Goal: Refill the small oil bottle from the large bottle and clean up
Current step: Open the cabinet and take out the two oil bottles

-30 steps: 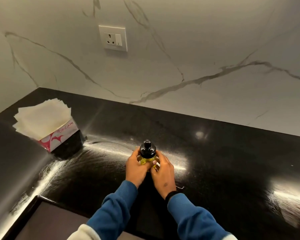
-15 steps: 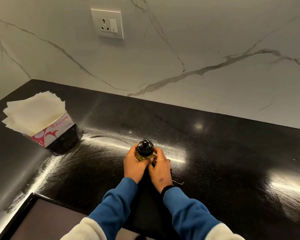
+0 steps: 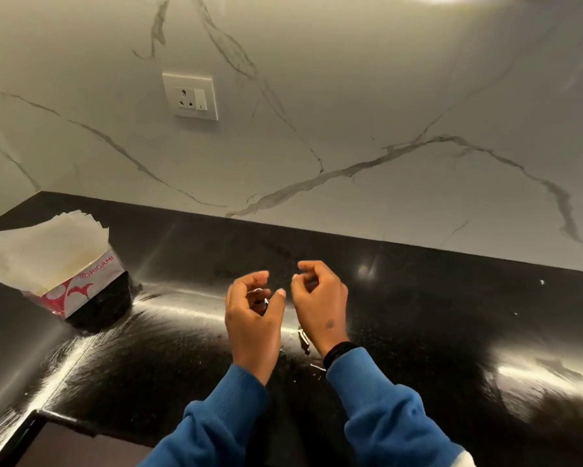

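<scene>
with both hands lifted and holding nothing, the step in hand looks like cleaning up.
left hand point(image 3: 253, 318) and right hand point(image 3: 320, 298) hover over the black tabletop point(image 3: 434, 332), fingers loosely curled, empty; neither oil bottle is in view. small wet streaks point(image 3: 304, 342) glint below the wrists, so next likely calls for a sheet from the tissue box point(image 3: 57, 264) at far left.

Both hands raised side by side, near but apart, holding nothing. Left hand point(image 3: 249, 311) fingers loosely curled; right hand point(image 3: 320, 298) at its 3 o'clock, likewise curled. Blue sleeves.
</scene>
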A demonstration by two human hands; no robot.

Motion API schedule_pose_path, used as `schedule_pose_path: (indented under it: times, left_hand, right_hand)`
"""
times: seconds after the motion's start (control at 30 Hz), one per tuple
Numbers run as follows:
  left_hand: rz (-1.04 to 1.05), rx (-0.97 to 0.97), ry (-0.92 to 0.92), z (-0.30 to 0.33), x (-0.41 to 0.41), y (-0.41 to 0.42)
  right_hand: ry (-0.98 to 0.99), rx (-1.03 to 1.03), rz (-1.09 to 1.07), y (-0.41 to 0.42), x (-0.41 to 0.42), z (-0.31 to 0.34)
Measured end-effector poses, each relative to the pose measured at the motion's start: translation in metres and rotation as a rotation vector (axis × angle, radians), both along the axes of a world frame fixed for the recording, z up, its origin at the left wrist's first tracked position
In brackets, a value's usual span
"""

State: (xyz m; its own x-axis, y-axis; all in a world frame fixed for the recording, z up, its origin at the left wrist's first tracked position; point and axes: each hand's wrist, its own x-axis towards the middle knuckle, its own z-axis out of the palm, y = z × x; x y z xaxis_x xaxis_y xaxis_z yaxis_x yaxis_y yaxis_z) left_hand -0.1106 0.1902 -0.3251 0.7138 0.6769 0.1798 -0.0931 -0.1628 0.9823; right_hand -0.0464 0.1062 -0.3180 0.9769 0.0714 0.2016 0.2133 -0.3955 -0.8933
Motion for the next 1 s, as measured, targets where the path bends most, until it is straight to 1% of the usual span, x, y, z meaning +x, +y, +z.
schedule_pose_path:
  times: [0.13, 0.27, 0.43, 0.73, 0.8, 0.87, 1.0]
  left_hand:
    - [-0.113, -0.044, -0.221, 0.071, 0.024, -0.021]
    - [-0.189, -0.074, -0.402, 0.142, 0.049, -0.035]
    - [-0.219, 0.067, -0.568, 0.221, 0.073, -0.048]
    - [-0.270, 0.201, -0.815, 0.340, 0.101, -0.064]
    - [-0.310, 0.206, -0.829, 0.363, 0.111, -0.065]
    - [-0.323, 0.213, -0.781, 0.386, 0.126, -0.066]
    - [-0.375, 0.214, -0.573, 0.421, 0.160, -0.068]
  right_hand:
    - [-0.179, 0.111, 0.005, -0.019, 0.008, 0.071]
    - [-0.363, 0.155, -0.047, -0.041, 0.017, 0.144]
    - [-0.580, 0.165, -0.098, -0.066, 0.028, 0.226]
    - [-0.881, 0.126, -0.231, -0.093, 0.056, 0.344]
    - [-0.911, 0.122, -0.267, -0.097, 0.067, 0.365]
    - [-0.895, 0.100, -0.303, -0.098, 0.080, 0.385]
    - [-0.864, -0.011, -0.367, -0.096, 0.104, 0.411]
